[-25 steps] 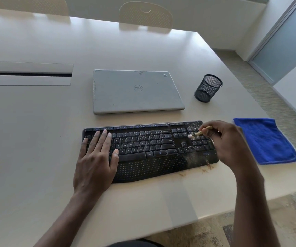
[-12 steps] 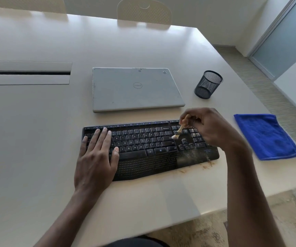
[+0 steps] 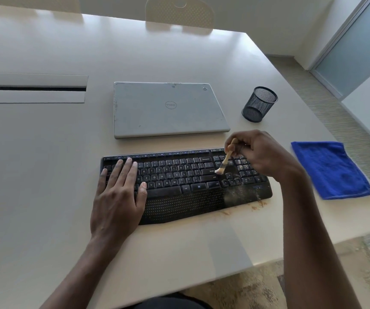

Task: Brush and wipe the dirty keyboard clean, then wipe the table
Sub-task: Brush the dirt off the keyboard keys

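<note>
Pale counter (image 3: 45,152) fills the frame, with a closed laptop (image 3: 168,112) at centre. Just below it lies the dirty keyboard (image 3: 179,197), and a blue cloth (image 3: 331,170) sits at right. Your left hand (image 3: 117,197) lies flat, fingers straight, on the keyboard's left keys. Your right hand (image 3: 260,152) pinches a small brush (image 3: 224,161), bristles touching keys right of centre.

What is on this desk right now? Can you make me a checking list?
Surface: pale table, brown crumbs beside the keyboard, front right.
Job's things: black keyboard dusty at its right end; small brush, bristles on the keys; blue cloth lying at the right.
Clutter: closed laptop; mesh cup.
Grips: left hand flat on left keys; right hand pinches the brush.
Cables: nothing seen.
Surroundings: chair behind the table.
</note>
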A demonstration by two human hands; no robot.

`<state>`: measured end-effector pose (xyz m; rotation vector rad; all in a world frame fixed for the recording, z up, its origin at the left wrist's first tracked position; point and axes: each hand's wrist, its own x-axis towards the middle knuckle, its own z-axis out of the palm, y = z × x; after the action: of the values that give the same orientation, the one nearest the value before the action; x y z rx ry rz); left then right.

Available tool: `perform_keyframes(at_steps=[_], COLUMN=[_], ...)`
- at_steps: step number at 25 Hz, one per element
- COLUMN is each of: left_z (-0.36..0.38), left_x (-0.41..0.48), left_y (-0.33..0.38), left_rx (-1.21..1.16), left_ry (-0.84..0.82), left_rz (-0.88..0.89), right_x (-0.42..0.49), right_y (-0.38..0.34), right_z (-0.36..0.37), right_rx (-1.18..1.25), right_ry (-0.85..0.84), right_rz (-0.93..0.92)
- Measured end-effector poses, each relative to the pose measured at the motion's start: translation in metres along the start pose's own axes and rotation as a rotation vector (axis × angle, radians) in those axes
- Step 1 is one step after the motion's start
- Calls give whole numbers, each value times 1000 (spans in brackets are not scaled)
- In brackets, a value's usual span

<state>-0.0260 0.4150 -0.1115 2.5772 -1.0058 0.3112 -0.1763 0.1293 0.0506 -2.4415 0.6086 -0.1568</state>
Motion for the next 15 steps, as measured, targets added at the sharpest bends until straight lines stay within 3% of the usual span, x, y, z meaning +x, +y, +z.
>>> perform_keyframes(at_steps=[4,10,15], left_z=[-1,-1,-1], left_x=[0,0,0], left_y=[2,1,2], left_rx=[-3,0,2], left_ry=[2,3,11], left_rz=[-7,-7,-7], right_x=[-8,-10,-25], right_y=[12,10,22], right_z=[-11,-3,0], right_rx=[-22,-64,-105], right_ry=[36,201,255], right_rz=[126,108,284])
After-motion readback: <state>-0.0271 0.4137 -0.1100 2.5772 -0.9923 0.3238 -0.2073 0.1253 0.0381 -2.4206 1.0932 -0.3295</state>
